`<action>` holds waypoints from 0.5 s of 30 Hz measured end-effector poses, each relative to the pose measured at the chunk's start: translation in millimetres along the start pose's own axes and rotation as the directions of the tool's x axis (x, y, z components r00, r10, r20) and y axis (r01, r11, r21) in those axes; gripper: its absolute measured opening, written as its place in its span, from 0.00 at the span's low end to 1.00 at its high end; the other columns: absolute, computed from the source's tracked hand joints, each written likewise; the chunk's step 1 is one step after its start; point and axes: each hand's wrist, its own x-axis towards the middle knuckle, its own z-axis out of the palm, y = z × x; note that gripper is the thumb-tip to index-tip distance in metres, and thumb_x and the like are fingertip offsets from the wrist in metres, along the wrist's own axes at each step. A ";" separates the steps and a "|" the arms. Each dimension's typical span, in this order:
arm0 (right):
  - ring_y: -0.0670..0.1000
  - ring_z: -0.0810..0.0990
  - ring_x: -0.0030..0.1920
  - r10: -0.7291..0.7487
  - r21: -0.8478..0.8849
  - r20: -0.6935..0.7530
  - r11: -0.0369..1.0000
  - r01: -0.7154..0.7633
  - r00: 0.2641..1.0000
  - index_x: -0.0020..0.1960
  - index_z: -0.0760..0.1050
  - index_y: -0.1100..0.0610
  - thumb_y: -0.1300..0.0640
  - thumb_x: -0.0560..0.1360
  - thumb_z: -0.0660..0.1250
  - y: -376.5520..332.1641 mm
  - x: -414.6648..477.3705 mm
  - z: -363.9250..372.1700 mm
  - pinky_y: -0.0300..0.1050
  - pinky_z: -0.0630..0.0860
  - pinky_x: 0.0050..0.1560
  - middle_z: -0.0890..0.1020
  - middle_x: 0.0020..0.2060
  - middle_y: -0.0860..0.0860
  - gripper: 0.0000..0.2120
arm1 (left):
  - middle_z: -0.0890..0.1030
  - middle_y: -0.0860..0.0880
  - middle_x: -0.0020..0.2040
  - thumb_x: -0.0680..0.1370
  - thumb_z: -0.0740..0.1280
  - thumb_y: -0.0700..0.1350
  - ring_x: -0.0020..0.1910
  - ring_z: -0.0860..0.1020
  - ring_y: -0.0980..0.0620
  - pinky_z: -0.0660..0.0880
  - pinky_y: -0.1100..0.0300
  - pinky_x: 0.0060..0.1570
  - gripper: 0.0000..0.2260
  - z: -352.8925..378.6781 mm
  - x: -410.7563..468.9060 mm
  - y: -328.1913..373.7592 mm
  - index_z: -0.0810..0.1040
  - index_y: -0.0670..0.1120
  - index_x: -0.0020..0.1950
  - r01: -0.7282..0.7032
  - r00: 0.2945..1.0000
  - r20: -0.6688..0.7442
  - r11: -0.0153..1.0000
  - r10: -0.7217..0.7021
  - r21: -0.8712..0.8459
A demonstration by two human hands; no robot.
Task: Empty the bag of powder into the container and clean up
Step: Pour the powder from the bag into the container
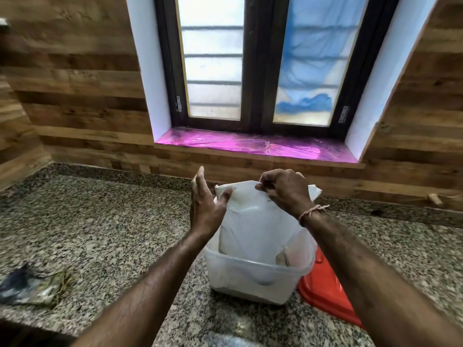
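Thin pinkish, perhaps braided, thread band (312, 212) round the right wrist

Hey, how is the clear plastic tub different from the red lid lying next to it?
The tub is translucent and whitish; the red lid is opaque. The tub stands upright and open with the white bag hanging into it; the lid lies flat at its right, covering nothing. The tub sits in front in plain view; the lid is partly hidden behind it and the right forearm. Both rest on the granite counter.
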 end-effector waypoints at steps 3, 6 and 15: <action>0.50 0.84 0.43 -0.018 0.015 -0.033 1.000 0.018 0.999 0.42 0.83 0.48 0.44 0.76 0.72 -3.3 2.8 -0.3 0.44 0.65 0.47 0.81 0.33 0.44 0.09 | 0.43 0.48 0.85 0.78 0.66 0.63 0.83 0.48 0.50 0.59 0.52 0.73 0.46 -8.3 2.3 3.0 0.42 0.49 0.84 -0.211 0.977 0.037 0.968 0.208 0.133; 0.49 0.83 0.41 -0.040 0.036 -0.022 0.998 0.041 0.999 0.41 0.83 0.49 0.45 0.75 0.73 -4.1 5.9 -0.1 0.45 0.66 0.47 0.80 0.32 0.43 0.09 | 0.61 0.46 0.82 0.78 0.60 0.67 0.80 0.63 0.47 0.66 0.43 0.74 0.37 -15.2 4.8 -4.1 0.60 0.49 0.82 -0.270 0.961 0.125 0.934 0.247 0.234; 0.41 0.74 0.38 -0.066 0.087 -0.034 0.994 0.069 0.997 0.42 0.84 0.47 0.47 0.75 0.74 -3.7 4.0 2.3 0.43 0.65 0.51 0.79 0.33 0.40 0.06 | 0.46 0.46 0.85 0.79 0.60 0.67 0.83 0.49 0.48 0.45 0.36 0.76 0.41 -21.6 -2.7 -1.0 0.48 0.47 0.84 -0.369 0.926 0.059 0.865 0.372 0.340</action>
